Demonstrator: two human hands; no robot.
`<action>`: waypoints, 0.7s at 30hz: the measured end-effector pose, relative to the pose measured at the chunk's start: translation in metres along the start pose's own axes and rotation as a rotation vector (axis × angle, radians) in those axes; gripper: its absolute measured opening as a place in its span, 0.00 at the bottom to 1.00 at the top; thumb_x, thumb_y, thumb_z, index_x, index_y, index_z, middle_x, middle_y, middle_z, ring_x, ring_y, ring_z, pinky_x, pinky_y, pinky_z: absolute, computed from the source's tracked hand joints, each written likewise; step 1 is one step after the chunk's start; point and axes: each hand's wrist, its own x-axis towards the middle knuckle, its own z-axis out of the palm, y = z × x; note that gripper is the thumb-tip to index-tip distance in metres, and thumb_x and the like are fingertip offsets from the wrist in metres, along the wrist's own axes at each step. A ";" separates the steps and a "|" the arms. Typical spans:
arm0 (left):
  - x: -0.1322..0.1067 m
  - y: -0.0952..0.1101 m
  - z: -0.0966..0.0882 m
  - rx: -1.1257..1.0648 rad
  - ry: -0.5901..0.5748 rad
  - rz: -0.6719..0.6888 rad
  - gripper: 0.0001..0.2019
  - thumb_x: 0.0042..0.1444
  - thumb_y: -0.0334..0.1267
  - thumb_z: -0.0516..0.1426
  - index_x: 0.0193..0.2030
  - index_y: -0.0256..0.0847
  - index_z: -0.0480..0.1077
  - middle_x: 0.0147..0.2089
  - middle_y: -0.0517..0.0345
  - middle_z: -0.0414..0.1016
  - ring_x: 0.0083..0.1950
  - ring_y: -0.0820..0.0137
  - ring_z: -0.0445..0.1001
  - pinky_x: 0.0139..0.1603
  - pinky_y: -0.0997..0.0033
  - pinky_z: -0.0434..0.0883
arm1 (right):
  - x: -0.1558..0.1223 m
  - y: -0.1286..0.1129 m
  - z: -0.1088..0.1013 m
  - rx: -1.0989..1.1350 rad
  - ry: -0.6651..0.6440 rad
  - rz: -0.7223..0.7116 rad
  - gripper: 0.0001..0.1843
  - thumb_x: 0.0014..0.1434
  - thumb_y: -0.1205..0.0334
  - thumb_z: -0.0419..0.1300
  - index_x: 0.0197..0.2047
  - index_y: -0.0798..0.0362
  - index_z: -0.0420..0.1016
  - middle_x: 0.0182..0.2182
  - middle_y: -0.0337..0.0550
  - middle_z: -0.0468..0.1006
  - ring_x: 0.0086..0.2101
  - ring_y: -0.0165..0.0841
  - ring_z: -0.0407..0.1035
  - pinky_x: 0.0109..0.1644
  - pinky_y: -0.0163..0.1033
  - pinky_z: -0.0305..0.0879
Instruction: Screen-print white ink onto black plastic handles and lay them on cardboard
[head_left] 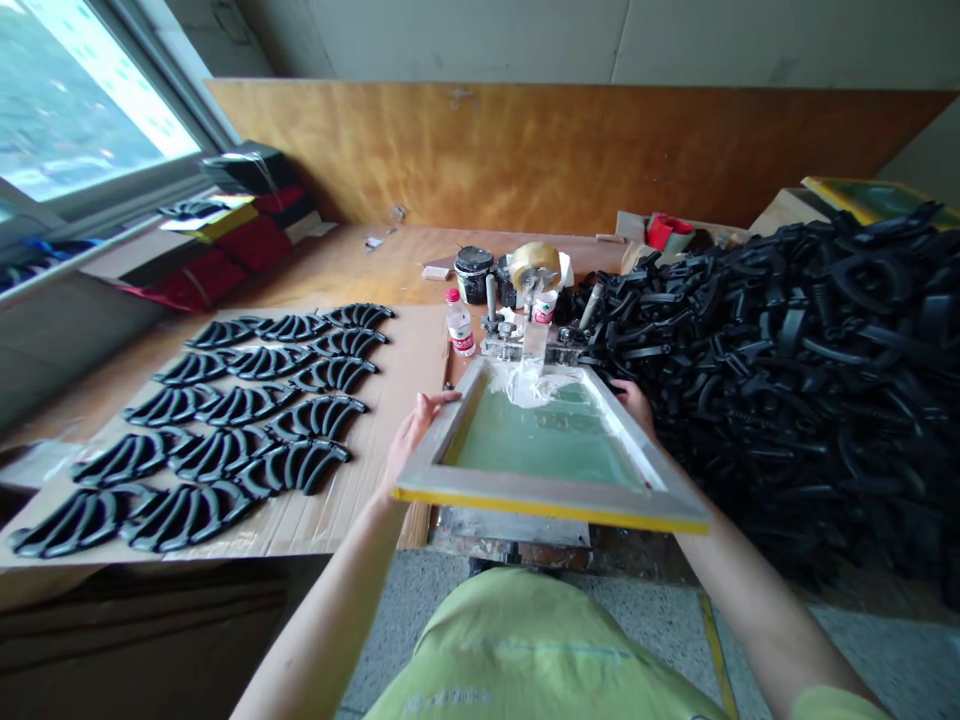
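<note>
A screen-printing frame (517,487) with pale rails and a green mesh is tilted up in front of me, its near edge yellow. My left hand (414,430) grips its left rail, fingers partly hidden beneath it. On the opposite rail my right hand (637,405) has hold, most of its fingers out of sight. White paste or film and clear tape (534,352) lie at the far end of the mesh. Behind that end is a metal clamp (566,347) with two upright posts. Below the near edge a metal base plate (517,528) shows.
Left, several black curved ribbed parts (217,455) lie in rows on cardboard (300,525). A big heap of black plastic parts (757,380) fills the right. Behind the frame stand a red-capped bottle (460,328), a black tub (474,277) and a tape roll (535,266).
</note>
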 end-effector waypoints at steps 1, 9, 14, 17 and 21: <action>-0.005 -0.011 -0.005 0.040 -0.022 -0.067 0.30 0.51 0.63 0.53 0.48 0.38 0.73 0.36 0.55 0.75 0.34 0.67 0.72 0.31 0.73 0.67 | 0.006 -0.005 -0.007 0.030 0.049 -0.021 0.24 0.63 0.54 0.48 0.59 0.56 0.62 0.35 0.47 0.78 0.29 0.34 0.72 0.33 0.39 0.71; 0.000 -0.122 -0.014 0.091 -0.066 -0.208 0.37 0.49 0.54 0.59 0.65 0.44 0.57 0.32 0.60 0.74 0.28 0.70 0.72 0.27 0.75 0.67 | 0.043 -0.111 0.026 -0.253 0.005 -0.648 0.21 0.53 0.67 0.62 0.51 0.57 0.69 0.47 0.53 0.71 0.49 0.42 0.63 0.52 0.43 0.62; 0.003 -0.139 -0.016 0.129 -0.038 -0.204 0.34 0.50 0.55 0.59 0.62 0.43 0.62 0.36 0.57 0.76 0.31 0.70 0.73 0.29 0.74 0.68 | 0.017 -0.105 0.043 -0.410 -0.181 -0.680 0.06 0.59 0.68 0.54 0.36 0.57 0.73 0.34 0.49 0.75 0.39 0.37 0.66 0.43 0.39 0.61; 0.002 -0.138 -0.016 0.101 -0.015 -0.212 0.33 0.49 0.54 0.60 0.60 0.43 0.64 0.37 0.56 0.78 0.34 0.68 0.74 0.32 0.74 0.69 | -0.008 -0.090 0.034 -0.357 -0.279 -0.914 0.08 0.58 0.72 0.52 0.34 0.56 0.73 0.32 0.48 0.74 0.38 0.37 0.66 0.42 0.39 0.60; 0.001 -0.136 -0.015 0.094 0.001 -0.207 0.32 0.49 0.54 0.60 0.59 0.42 0.65 0.37 0.55 0.78 0.34 0.68 0.74 0.33 0.73 0.69 | -0.016 -0.090 0.022 -0.294 -0.411 -1.044 0.06 0.56 0.71 0.55 0.31 0.53 0.72 0.30 0.43 0.73 0.36 0.35 0.66 0.38 0.37 0.59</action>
